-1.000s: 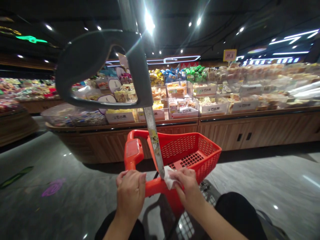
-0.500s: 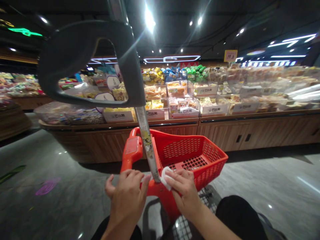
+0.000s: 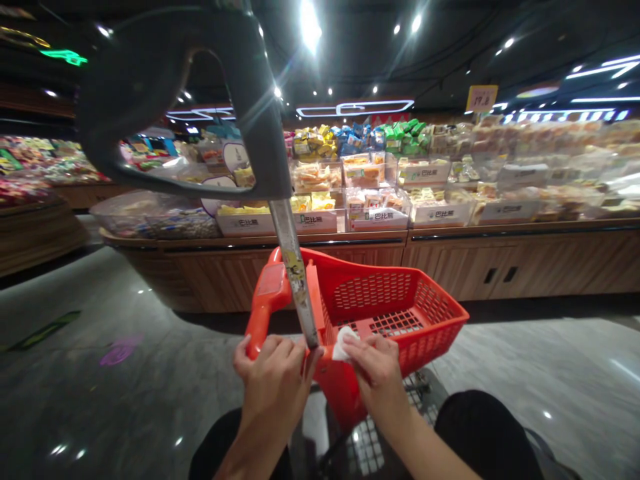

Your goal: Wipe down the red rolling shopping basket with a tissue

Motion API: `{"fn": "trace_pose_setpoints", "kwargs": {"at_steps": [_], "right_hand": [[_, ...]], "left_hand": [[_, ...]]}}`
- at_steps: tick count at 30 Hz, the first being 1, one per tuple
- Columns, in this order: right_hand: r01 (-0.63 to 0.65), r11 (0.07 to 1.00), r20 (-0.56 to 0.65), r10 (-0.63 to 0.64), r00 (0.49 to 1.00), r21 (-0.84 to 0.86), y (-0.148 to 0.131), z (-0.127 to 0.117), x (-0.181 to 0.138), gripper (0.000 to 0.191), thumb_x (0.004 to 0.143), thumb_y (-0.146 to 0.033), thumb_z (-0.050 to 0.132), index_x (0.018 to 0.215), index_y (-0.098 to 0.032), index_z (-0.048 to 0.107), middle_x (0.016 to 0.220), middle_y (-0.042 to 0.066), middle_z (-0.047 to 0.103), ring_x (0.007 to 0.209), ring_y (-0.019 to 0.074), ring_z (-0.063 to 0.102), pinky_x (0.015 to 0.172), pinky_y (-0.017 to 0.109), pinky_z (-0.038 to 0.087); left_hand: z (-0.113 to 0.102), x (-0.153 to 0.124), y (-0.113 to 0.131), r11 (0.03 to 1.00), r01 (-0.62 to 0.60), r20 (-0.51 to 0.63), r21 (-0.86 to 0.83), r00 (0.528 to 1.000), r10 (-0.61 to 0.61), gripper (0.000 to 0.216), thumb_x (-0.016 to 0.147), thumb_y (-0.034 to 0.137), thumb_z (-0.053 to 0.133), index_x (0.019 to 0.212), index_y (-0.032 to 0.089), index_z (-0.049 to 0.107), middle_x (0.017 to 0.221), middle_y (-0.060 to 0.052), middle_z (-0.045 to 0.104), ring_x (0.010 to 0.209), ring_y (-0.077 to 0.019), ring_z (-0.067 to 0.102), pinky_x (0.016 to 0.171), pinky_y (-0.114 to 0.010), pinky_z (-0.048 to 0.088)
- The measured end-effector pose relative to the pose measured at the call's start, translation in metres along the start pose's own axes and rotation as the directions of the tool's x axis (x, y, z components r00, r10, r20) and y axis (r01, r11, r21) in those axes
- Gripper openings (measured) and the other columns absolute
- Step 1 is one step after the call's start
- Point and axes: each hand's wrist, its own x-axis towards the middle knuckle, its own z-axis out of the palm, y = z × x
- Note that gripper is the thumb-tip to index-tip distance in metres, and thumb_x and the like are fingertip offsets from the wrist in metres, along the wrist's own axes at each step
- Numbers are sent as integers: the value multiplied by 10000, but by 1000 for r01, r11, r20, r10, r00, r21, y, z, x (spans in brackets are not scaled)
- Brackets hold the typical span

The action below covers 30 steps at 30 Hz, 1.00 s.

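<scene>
A red plastic shopping cart (image 3: 345,390) stands in front of me, its perforated basket (image 3: 377,290) angled to the right. My left hand (image 3: 277,373) is closed over the near end of the cart's red handle (image 3: 265,307), just left of the metal post. In my right hand (image 3: 377,363) a crumpled white wipe (image 3: 344,345) is pinched, pressed on the basket's near rim. Between the hands the foot of a worn metal post (image 3: 295,267) meets the red frame. Higher up, that post carries a dark grey loop-shaped grip (image 3: 270,147).
Behind the cart runs a wooden display counter (image 3: 220,273) with clear bins of packaged food. A price sign (image 3: 481,99) rises at its right. Under the basket is a wire grid (image 3: 367,447). My dark-clad knees flank the cart above a grey shiny floor (image 3: 165,387).
The view has shifted, so the cart and counter sit slightly further right. My right hand has moved the wipe along the rim, away from the post. The left hand now closes on the handle end.
</scene>
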Motion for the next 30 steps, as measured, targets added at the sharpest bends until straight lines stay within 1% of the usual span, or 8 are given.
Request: {"fn": "trace_pose_setpoints", "kwargs": {"at_steps": [7,11,15,18,21,24,27,30], "right_hand": [[86,994,42,-89,995,72,4,-5,-3,339,819,-49,482,1012,-265,658,1072,-3,707,880,219,556,797,401,332],[-54,986,104,37,994,160,23,-15,7,344,762,-13,486,934,-245,672,955,14,723,842,207,568,776,373,377],[-257,890,233,178,956,376,16,-8,48,270,813,-81,503,1004,-220,633,916,27,685,797,165,590,700,279,443],[-289,822,364,107,925,491,6,12,78,339,818,-66,491,1117,-213,554,911,10,660,759,128,599,654,220,451],[-135,884,451,-94,887,449,5,32,93,244,803,-35,506,946,-185,635,864,11,642,763,121,594,688,206,451],[124,925,513,-307,801,360,9,38,96,149,842,-121,550,892,-184,674,898,32,643,819,140,597,752,223,455],[243,928,536,-362,762,282,12,32,94,164,886,-272,552,973,-211,677,1038,48,619,882,152,602,804,241,453],[264,924,579,-379,722,276,15,32,94,159,864,-277,583,975,-222,683,1033,33,593,757,115,594,692,197,454]], "left_hand": [[-7,-2,-8,991,-55,-8,124,998,56,260,873,344,482,658,253,594,601,57,602,710,-165,535,968,-492,185],[-4,-5,-17,995,-52,12,82,999,52,228,861,334,505,670,261,604,618,69,609,712,-157,553,982,-484,191],[-2,-7,-28,992,-104,10,71,995,104,168,842,329,529,710,265,610,643,68,619,727,-170,576,992,-502,186],[-3,-7,-33,991,-116,14,68,993,115,157,839,320,538,711,266,610,654,69,630,728,-170,586,1002,-501,181],[-6,-7,-35,991,-116,14,67,993,116,156,839,315,543,709,266,615,663,67,640,730,-163,586,1011,-481,179],[-9,-7,-38,991,-120,18,53,993,119,141,836,301,548,723,267,626,664,64,643,726,-150,583,1013,-448,185],[-10,-7,-40,990,-137,18,36,990,137,126,829,286,558,724,265,625,657,69,641,713,-139,585,1014,-431,188],[-11,-7,-41,990,-142,9,28,990,141,116,820,291,574,720,263,625,654,71,639,704,-136,589,1016,-423,195]]}}
